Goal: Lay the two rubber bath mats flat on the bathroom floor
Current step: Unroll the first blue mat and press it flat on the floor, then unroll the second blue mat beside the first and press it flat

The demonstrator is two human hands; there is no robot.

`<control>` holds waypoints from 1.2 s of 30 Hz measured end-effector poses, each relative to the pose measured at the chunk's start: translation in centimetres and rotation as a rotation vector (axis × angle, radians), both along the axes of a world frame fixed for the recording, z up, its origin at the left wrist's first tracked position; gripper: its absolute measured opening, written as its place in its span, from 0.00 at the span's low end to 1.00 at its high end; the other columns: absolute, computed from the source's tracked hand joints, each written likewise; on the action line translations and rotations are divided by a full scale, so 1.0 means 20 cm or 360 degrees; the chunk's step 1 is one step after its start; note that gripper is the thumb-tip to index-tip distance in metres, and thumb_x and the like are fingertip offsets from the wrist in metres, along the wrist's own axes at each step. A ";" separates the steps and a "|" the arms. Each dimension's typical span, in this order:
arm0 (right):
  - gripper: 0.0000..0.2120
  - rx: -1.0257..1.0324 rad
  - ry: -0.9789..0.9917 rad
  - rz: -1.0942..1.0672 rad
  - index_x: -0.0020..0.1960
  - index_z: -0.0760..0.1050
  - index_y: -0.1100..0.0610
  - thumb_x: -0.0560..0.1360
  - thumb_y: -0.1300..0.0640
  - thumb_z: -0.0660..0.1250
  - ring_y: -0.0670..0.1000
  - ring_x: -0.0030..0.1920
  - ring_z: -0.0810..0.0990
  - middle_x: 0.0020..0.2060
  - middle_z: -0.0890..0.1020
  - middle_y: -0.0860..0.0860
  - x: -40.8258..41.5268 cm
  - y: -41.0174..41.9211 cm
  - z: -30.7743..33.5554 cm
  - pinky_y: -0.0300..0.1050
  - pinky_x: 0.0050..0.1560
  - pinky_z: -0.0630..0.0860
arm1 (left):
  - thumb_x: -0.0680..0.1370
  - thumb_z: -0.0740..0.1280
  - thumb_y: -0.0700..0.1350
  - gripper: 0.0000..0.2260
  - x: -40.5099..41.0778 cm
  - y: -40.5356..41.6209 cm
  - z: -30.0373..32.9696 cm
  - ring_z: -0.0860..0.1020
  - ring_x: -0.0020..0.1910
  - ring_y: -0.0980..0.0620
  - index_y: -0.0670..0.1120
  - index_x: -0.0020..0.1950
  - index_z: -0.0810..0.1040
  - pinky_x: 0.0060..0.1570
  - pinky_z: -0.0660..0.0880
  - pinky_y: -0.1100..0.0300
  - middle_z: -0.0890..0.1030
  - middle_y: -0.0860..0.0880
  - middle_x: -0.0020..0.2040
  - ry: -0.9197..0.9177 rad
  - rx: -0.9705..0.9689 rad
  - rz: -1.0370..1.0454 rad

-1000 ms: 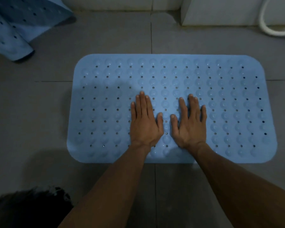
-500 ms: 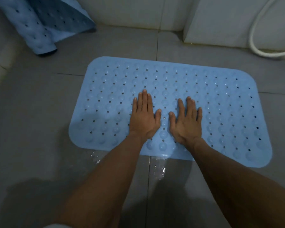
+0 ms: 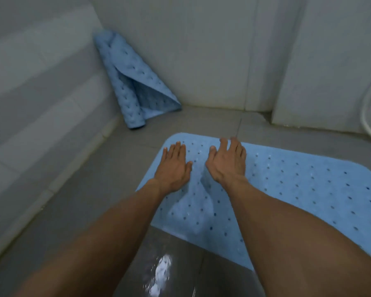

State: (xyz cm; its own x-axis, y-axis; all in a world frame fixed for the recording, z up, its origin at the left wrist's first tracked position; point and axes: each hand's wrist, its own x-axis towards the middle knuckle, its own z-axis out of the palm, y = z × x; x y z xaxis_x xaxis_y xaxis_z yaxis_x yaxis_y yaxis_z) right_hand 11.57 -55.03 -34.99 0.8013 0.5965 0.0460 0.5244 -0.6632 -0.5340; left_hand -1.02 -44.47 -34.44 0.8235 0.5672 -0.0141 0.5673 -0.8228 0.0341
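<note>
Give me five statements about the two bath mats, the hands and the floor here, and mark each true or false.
1. One blue mat lies spread on the floor. True.
2. The second mat lies flat beside it. False: it leans folded in the wall corner.
3. The left hand grips a mat edge. False: its fingers lie straight.
4. The right hand holds nothing. True.
5. The floor is wet near the arms. True.

Your flat blue bath mat (image 3: 298,189) lies spread on the floor. Your folded blue bath mat (image 3: 129,82) leans upright in the corner.
</note>
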 end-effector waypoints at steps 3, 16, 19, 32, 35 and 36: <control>0.23 0.0199 -0.0106 0.0057 0.69 0.68 0.61 0.81 0.48 0.54 0.61 0.68 0.65 0.69 0.68 0.62 0.02 0.19 0.25 0.55 0.72 0.57 | 0.83 0.51 0.51 0.28 0.01 0.18 0.25 0.53 0.77 0.40 0.37 0.78 0.51 0.76 0.46 0.46 0.54 0.38 0.78 0.0035 0.0106 0.0053; 0.26 0.0334 -0.0300 0.0316 0.75 0.61 0.54 0.80 0.46 0.57 0.60 0.71 0.65 0.72 0.64 0.58 0.04 0.76 0.69 0.56 0.70 0.62 | 0.80 0.55 0.52 0.30 0.05 1.11 1.04 0.61 0.72 0.38 0.36 0.76 0.54 0.73 0.52 0.41 0.60 0.37 0.75 0.0103 0.0615 -0.0063; 0.30 0.0225 -0.0345 0.0385 0.75 0.58 0.53 0.77 0.45 0.62 0.60 0.71 0.65 0.72 0.63 0.57 0.06 0.96 0.73 0.56 0.70 0.64 | 0.80 0.55 0.52 0.28 0.08 1.32 1.09 0.62 0.70 0.38 0.37 0.75 0.56 0.72 0.54 0.42 0.62 0.37 0.73 0.0054 0.0587 -0.0046; 0.56 -0.0187 -0.0431 0.0582 0.78 0.43 0.49 0.65 0.41 0.77 0.62 0.73 0.61 0.76 0.54 0.56 0.16 2.03 0.81 0.62 0.68 0.68 | 0.79 0.58 0.48 0.32 0.28 2.17 0.98 0.53 0.76 0.39 0.37 0.77 0.49 0.75 0.48 0.43 0.53 0.38 0.77 -0.0376 0.0471 0.0126; 0.60 -0.0200 -0.0472 0.0551 0.78 0.36 0.49 0.66 0.43 0.77 0.63 0.73 0.59 0.76 0.51 0.56 0.11 2.22 0.77 0.64 0.67 0.67 | 0.79 0.56 0.48 0.32 0.32 2.24 0.92 0.48 0.78 0.41 0.38 0.78 0.46 0.76 0.45 0.43 0.49 0.40 0.79 -0.0467 0.0448 0.0097; 0.59 -0.0172 -0.0471 0.0524 0.78 0.34 0.50 0.67 0.45 0.77 0.63 0.72 0.61 0.76 0.52 0.57 0.10 2.27 0.77 0.64 0.66 0.68 | 0.80 0.55 0.48 0.31 0.33 2.25 0.90 0.48 0.78 0.41 0.38 0.78 0.46 0.76 0.44 0.43 0.49 0.40 0.79 -0.0505 0.0434 0.0090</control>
State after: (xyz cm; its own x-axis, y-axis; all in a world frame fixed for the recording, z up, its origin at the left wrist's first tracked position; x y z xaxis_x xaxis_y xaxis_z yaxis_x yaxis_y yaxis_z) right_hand 13.50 -9.65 -19.53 0.5301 0.8311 0.1679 0.8361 -0.4794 -0.2665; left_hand 5.58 0.61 -16.41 0.7304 0.5592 0.3921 0.6081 -0.7939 -0.0005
